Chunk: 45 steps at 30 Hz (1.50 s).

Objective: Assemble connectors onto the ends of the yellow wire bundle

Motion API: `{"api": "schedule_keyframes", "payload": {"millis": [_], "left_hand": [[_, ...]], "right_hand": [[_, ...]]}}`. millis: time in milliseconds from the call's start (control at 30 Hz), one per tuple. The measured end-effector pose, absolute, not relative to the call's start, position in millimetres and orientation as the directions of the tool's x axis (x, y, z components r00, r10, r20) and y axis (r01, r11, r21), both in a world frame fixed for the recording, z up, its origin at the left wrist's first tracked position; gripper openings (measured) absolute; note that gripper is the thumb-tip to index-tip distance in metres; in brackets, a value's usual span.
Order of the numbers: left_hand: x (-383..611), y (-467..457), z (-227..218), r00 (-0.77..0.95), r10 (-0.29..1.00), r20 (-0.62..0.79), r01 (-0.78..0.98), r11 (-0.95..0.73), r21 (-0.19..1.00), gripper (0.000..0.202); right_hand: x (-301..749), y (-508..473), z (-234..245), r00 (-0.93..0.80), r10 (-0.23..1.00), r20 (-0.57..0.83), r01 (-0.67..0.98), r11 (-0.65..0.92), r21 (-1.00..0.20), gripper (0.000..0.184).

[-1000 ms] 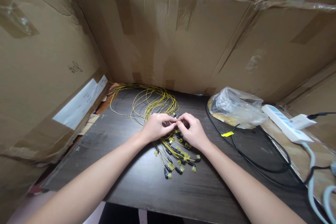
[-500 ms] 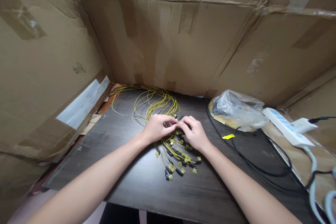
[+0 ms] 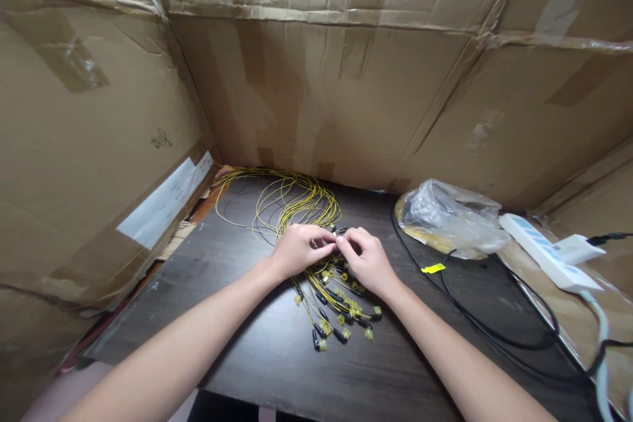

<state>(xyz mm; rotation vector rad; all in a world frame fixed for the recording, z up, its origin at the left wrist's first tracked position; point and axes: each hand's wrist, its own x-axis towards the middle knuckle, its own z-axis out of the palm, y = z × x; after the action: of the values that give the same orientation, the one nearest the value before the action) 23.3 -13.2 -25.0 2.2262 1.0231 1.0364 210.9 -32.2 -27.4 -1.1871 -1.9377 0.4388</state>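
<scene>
A bundle of thin yellow cables (image 3: 316, 199) loops across the back of the dark table (image 3: 257, 359). Its near ends carry black connectors with clear yellowish caps (image 3: 324, 328), fanned out below my hands. My left hand (image 3: 302, 250) is closed in a pinch at the middle of the bundle. Fingertip to fingertip with it, my right hand (image 3: 364, 258) pinches too. Whatever small piece sits between the fingertips is mostly hidden; a dark connector end (image 3: 341, 230) shows just beyond them.
Cardboard walls (image 3: 306, 99) enclose the table at the back and sides. Toward the right lie a clear plastic bag (image 3: 448, 217), a black cable (image 3: 465, 310) with a yellow tag (image 3: 433, 268), and a white power strip (image 3: 539, 250) with a plugged-in adapter (image 3: 578, 249).
The whole view has shifted slightly, so the scene sits a little lower. Both hands stay together at the same spot on the bundle, with only slight finger movement.
</scene>
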Motion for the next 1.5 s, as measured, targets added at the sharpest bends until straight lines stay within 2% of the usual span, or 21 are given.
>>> {"api": "schedule_keyframes", "payload": {"millis": [233, 500, 733, 900, 1133, 1367, 1500], "left_hand": [[25.0, -13.2, -24.6, 0.419, 0.809, 0.412, 0.424, -0.576, 0.699, 0.014], [24.6, -13.6, -24.4, 0.439, 0.789, 0.430, 0.427, -0.604, 0.673, 0.014], [24.3, -12.6, -24.6, 0.430, 0.806, 0.407, 0.429, -0.580, 0.693, 0.014], [24.3, -12.4, -25.2, 0.430, 0.785, 0.445, 0.416, -0.610, 0.674, 0.015], [24.3, -12.8, -23.6, 0.418, 0.797, 0.435, 0.384, -0.589, 0.711, 0.014], [24.0, -13.4, -25.0, 0.439, 0.790, 0.429, 0.425, -0.603, 0.675, 0.014], [24.3, -13.1, -24.7, 0.427, 0.811, 0.399, 0.425, -0.570, 0.703, 0.014]], "right_hand": [[212.1, -32.3, -27.5, -0.217, 0.876, 0.430, 0.551, 0.474, -0.687, 0.010], [212.3, -31.3, -28.4, -0.238, 0.872, 0.428, 0.585, 0.480, -0.654, 0.028], [213.2, -31.1, -28.5, -0.246, 0.871, 0.424, 0.561, 0.485, -0.671, 0.016], [212.9, -31.9, -26.2, -0.275, 0.876, 0.396, 0.598, 0.478, -0.643, 0.037], [212.2, -33.0, -25.4, -0.250, 0.870, 0.424, 0.561, 0.488, -0.669, 0.019], [212.5, -32.0, -27.3, -0.264, 0.878, 0.400, 0.591, 0.475, -0.652, 0.038], [212.6, -32.3, -26.7, -0.258, 0.872, 0.416, 0.560, 0.486, -0.671, 0.027]]}}
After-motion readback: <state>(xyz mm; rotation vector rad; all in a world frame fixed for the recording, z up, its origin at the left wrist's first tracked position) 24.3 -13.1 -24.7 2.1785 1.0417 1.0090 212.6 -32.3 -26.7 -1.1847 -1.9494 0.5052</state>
